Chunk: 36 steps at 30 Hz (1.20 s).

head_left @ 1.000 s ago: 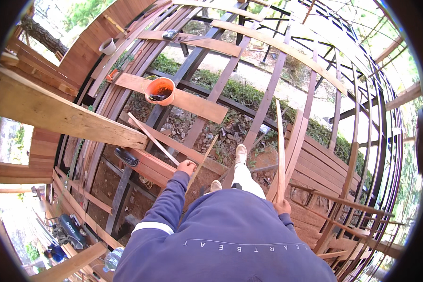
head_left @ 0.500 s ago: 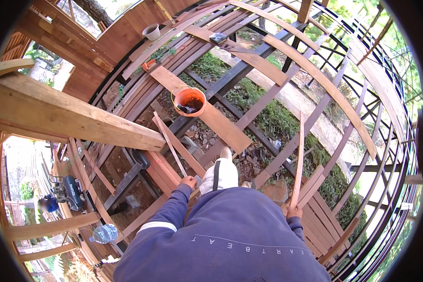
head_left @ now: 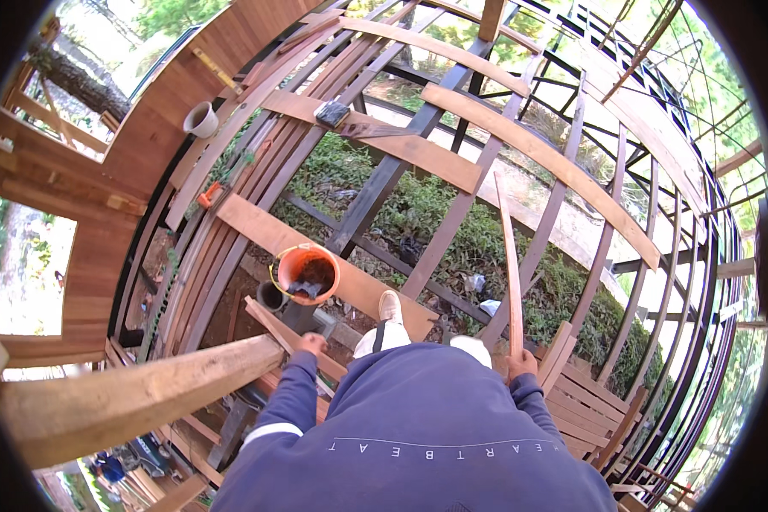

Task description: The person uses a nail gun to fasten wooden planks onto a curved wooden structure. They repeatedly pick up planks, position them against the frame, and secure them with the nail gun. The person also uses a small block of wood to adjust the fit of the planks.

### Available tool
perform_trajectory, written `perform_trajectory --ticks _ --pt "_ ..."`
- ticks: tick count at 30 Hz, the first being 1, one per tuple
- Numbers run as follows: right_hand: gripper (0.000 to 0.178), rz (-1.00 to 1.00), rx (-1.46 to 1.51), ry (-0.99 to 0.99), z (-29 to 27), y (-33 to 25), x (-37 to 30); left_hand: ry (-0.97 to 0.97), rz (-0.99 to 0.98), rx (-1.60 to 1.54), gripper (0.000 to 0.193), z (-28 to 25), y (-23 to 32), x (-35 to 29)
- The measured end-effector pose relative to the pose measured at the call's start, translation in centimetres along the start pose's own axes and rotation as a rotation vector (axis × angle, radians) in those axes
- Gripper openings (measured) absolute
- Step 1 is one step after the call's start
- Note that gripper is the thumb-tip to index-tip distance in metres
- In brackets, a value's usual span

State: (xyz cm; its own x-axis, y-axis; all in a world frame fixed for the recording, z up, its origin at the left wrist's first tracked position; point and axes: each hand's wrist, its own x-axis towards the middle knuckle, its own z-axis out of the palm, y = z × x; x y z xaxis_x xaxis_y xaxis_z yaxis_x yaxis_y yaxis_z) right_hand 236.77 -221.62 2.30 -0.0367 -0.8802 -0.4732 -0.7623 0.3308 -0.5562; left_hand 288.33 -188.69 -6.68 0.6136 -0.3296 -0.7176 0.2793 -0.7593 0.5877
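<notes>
My right hand [head_left: 521,365] is closed round the near end of a long, thin wooden strip [head_left: 513,273], which points away from me over the open joists. On the other side, my left hand [head_left: 313,344] has its fingers curled in. It is beside a narrow board [head_left: 286,331], and what it grips, if anything, I cannot make out. Ahead of it, an orange bucket [head_left: 331,286] with dark contents and a yellow handle rests on a flat plank [head_left: 371,293]. My shoe [head_left: 390,305] is on that plank's near end.
A thick timber post [head_left: 145,388] slants in from the left. Dark joists [head_left: 439,239] run across gaps with plants and rubble below. Loose planks [head_left: 529,128] lie across them. A white pot [head_left: 200,120] stands by the wooden wall, near an orange tool [head_left: 210,194]. Slats [head_left: 584,405] lie at right.
My view has shifted forward and turned, so the bucket appears lower and further left. The foot shows on the plank. The strip stays in my right hand; my left hand is further left.
</notes>
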Motion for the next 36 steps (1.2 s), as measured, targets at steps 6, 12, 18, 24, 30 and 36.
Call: perform_trajectory --ticks 6,12,18,24,30,36 --pt "0.063 0.088 -0.083 0.019 2.4 -6.5 2.9 0.123 0.073 -0.113 0.014 -4.5 18.8 11.9" --pt "0.064 0.129 -0.145 -0.057 5.5 -6.4 10.8 -0.134 0.213 -0.107 0.017 3.5 33.7 19.3" --pt "0.062 0.173 -0.119 -0.061 5.0 -10.9 23.3 -0.209 0.289 -0.019 0.016 12.2 47.0 24.7" --pt "0.065 0.005 -0.146 0.065 -0.1 -24.1 33.5 -0.104 0.247 0.134 0.018 13.5 50.8 29.9" --pt "0.061 -0.038 -0.09 0.086 -0.7 -37.8 44.7 -0.004 0.071 0.265 0.024 11.3 45.7 34.2" --pt "0.059 -0.091 0.023 0.129 4.1 -49.7 56.4 -0.387 0.08 1.191 0.028 8.3 46.9 40.8"
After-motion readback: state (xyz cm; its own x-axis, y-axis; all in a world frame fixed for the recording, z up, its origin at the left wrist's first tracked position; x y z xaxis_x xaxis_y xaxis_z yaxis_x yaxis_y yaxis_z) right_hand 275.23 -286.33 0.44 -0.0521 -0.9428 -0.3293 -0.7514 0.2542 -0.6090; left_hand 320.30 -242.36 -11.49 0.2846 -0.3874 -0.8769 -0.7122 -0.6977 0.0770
